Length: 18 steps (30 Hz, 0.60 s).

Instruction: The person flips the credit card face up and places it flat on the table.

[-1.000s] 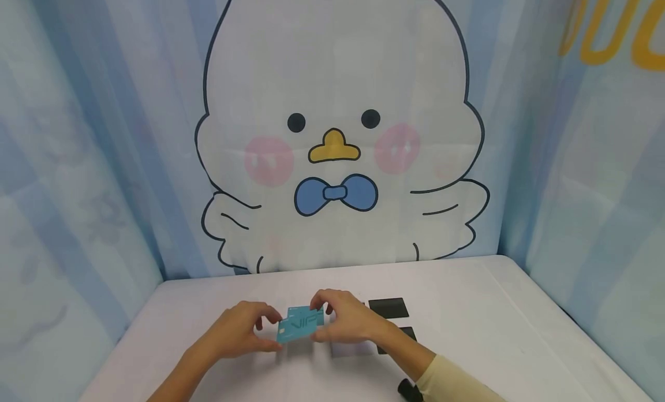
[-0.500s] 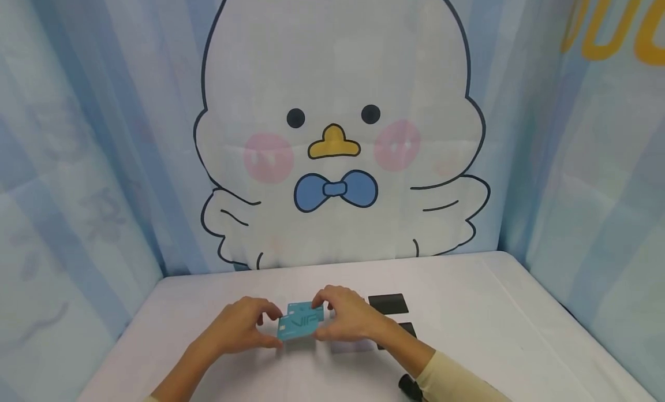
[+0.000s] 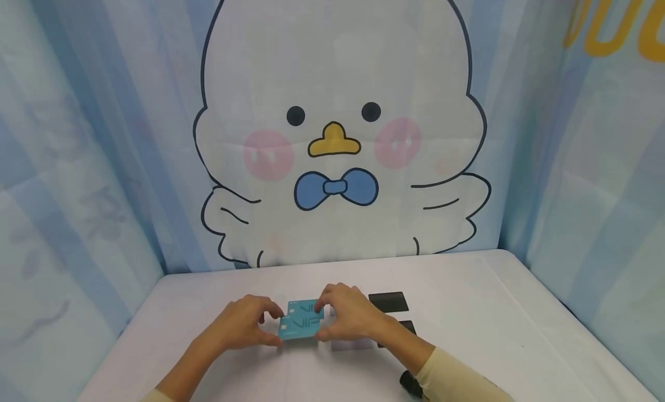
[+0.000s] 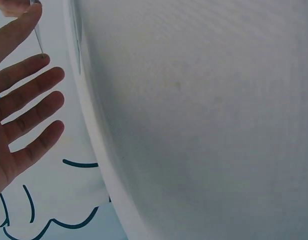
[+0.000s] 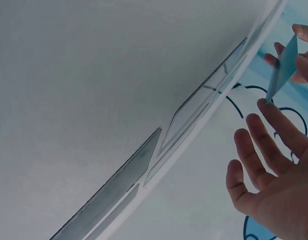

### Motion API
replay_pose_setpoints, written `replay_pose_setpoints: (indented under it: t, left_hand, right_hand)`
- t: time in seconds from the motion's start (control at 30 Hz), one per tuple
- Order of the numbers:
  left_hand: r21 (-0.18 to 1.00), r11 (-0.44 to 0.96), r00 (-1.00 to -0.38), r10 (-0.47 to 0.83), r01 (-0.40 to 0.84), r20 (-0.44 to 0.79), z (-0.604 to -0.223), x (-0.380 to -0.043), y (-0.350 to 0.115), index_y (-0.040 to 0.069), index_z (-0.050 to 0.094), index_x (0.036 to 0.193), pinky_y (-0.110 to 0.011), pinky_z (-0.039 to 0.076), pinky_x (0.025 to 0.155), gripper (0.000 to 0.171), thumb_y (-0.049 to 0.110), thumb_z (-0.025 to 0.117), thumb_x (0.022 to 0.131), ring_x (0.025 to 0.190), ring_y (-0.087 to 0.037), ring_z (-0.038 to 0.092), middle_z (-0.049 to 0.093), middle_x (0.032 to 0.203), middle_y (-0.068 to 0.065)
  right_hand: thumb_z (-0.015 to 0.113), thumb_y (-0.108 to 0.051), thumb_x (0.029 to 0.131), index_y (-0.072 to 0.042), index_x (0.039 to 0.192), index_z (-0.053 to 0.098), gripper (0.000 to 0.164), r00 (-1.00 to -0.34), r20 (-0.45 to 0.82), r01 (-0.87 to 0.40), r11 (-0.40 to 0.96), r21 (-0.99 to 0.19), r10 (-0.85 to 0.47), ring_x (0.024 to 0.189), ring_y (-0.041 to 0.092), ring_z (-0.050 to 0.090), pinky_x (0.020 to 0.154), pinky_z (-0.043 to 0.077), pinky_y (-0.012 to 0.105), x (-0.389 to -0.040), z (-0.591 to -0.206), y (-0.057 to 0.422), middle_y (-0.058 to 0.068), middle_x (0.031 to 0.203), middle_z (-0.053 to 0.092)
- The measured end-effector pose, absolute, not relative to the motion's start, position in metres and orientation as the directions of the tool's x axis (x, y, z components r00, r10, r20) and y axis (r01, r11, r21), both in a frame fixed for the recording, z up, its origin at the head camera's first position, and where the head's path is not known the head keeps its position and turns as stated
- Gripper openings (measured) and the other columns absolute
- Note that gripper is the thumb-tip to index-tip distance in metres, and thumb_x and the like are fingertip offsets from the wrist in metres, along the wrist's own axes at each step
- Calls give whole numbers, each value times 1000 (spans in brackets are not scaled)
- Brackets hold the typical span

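Observation:
A teal card with "VIP" lettering [image 3: 299, 328] is held above the table by both hands. My left hand [image 3: 236, 326] pinches its left side between thumb and index finger, the other fingers spread in the left wrist view. My right hand [image 3: 350, 314] pinches its right side the same way; the right wrist view shows this card [image 5: 285, 70] tilted, nearly edge-on. Behind it in the head view is a second teal card [image 3: 298, 305], partly covered by the held card and the right fingertips.
Two black cards [image 3: 388, 302] lie right of the right hand, one partly hidden by the forearm. A pale card [image 3: 353, 345] lies below that hand. By the right sleeve sits a short black cylinder [image 3: 410, 383]. The white table [image 3: 493, 321] meets a printed curtain behind.
The held card has turned slightly, its lower edge now more level, and more lettering shows on the card behind. Both hands keep their grip. The head view has tipped down a little.

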<state>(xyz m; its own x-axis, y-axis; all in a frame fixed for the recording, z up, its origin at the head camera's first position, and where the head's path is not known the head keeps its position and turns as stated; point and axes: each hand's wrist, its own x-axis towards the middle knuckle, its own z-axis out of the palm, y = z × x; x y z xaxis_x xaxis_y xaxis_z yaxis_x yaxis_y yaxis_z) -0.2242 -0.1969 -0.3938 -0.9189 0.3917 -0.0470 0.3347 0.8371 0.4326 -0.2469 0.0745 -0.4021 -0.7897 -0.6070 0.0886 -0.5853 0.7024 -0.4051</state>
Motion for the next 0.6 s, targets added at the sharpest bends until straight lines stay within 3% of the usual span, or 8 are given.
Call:
replay_pose_setpoints:
  t: [0.33,0.6]
  left_hand:
    - [436,826,-905,422,358,-57,-398,-225,-197,18,77,113,-41,53,75,48,40,94,74,92,-18,62,73,108,4]
    - [394,845,-904,421,362,-72,-400,-228,-194,17,77,112,-41,51,75,48,39,94,73,89,-14,59,71,100,8]
  right_hand:
    - [88,-46,77,-26,110,81,40,-783,48,-589,714,-379,-620,111,12,57,90,44,38,-246,-401,72,-7,120,70]
    - [88,-46,78,-25,111,81,40,-775,27,-600,721,-348,-632,113,14,58,97,48,47,-247,-403,70,-6,121,70]
